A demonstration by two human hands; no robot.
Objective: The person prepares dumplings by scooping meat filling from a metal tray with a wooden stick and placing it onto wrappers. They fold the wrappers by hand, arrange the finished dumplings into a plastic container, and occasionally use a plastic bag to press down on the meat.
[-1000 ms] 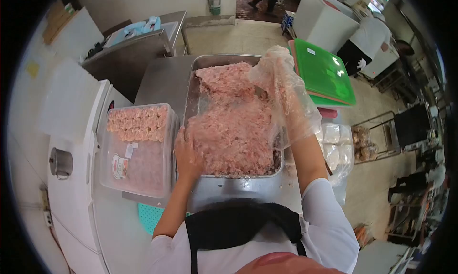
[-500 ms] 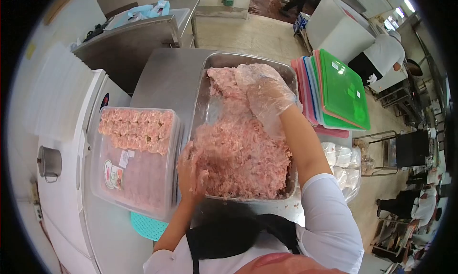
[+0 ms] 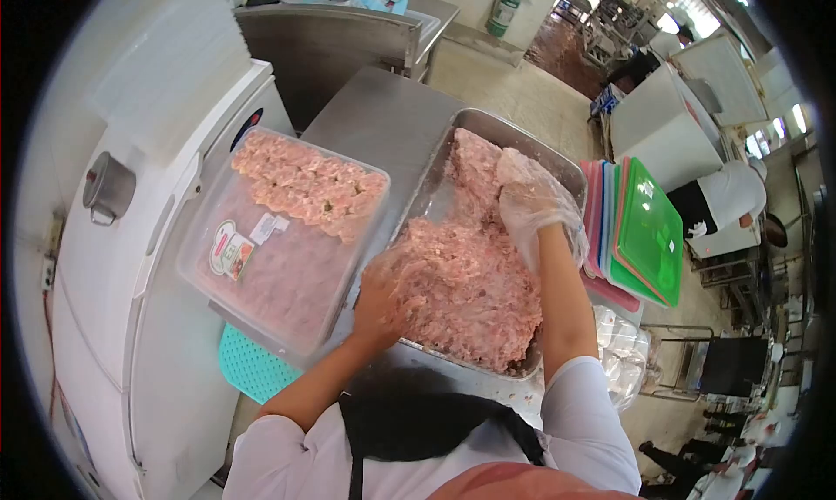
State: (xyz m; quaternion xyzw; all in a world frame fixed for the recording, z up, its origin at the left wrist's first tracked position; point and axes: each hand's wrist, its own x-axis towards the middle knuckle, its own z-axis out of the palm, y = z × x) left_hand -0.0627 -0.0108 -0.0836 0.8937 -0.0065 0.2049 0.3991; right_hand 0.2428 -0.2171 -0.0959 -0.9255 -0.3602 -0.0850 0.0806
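A deep metal tray (image 3: 557, 159) holds a large mass of pink ground meat (image 3: 470, 282). At the tray's left edge, my left hand (image 3: 380, 295) is pressed against the meat, its fingertips blurred or sunk in it. My right hand (image 3: 531, 200), inside a clear plastic bag, rests on the meat at the tray's upper right; the bag and the meat hide its fingers. Left of the tray lies a clear plastic container (image 3: 287, 282) with rows of shaped meat portions (image 3: 305, 182) across its upper part and a label on its lower part.
Colored lids (image 3: 653, 230) are stacked right of the tray, above bagged white items (image 3: 620, 352). A turquoise perforated mat (image 3: 252, 361) lies lower left. A white freezer with a metal pot (image 3: 109, 187) stands left. A co-worker (image 3: 727, 195) is at the far right.
The view has turned and shifted, so the tray and container appear tilted. My left hand is now closer against the meat; my right hand remains over the upper part of the tray.
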